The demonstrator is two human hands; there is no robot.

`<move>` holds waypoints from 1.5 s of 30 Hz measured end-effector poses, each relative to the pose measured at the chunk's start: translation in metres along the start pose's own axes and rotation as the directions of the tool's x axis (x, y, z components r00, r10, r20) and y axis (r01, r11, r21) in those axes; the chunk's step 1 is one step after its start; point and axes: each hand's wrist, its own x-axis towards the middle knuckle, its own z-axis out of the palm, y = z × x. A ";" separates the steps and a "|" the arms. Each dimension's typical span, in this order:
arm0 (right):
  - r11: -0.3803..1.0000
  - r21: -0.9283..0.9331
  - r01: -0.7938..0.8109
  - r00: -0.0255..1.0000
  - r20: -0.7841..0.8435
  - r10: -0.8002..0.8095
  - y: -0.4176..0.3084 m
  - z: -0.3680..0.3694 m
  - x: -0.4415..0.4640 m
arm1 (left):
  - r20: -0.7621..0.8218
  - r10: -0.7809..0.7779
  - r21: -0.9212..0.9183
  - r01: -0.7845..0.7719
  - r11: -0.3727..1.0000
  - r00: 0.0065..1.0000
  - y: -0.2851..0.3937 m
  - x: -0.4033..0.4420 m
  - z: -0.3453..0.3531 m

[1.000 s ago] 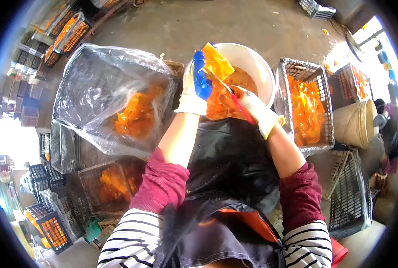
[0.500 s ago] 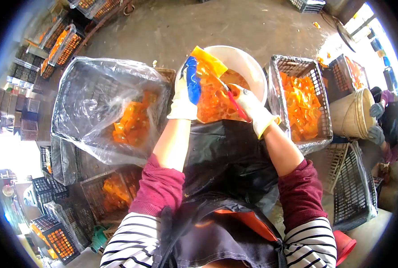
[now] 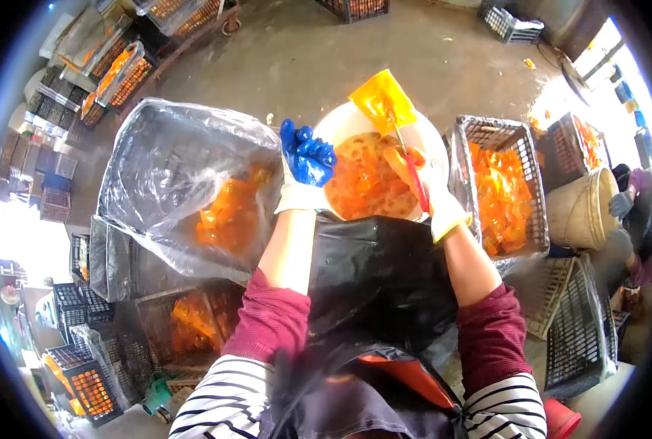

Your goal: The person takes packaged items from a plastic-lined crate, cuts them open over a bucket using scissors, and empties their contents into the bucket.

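Note:
My right hand (image 3: 433,192), in a white glove with an orange-coated finger side, grips a slim red-handled tool (image 3: 414,175) with a thin metal shaft. A flat, glossy orange piece (image 3: 383,102) rests at the tool's far end, above the bucket's far rim; I cannot tell how it is held there. My left hand (image 3: 306,162), in a blue-palmed glove, is turned palm up beside the bucket, its fingers loosely curled and nothing visible in them. Below both hands, the white bucket (image 3: 434,139) holds many wet orange pieces (image 3: 362,175) in liquid.
Left of the bucket is a crate lined with clear plastic (image 3: 157,157), orange pieces inside. A black crate (image 3: 538,190) of orange pieces stands at right. Beyond it, a co-worker's gloved hand (image 3: 620,205) is near a cream bucket (image 3: 578,208). More crates line the left side.
My left hand has let go of the orange piece and turned palm up. The piece has moved up and right with the tool in my right hand. The view has shifted slightly.

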 end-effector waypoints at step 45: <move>0.416 -0.909 0.018 0.981 -0.065 -0.184 -0.043 0.002 -0.045 | -0.124 -0.113 -0.079 -0.123 -0.989 0.986 -0.074 -0.012 -0.006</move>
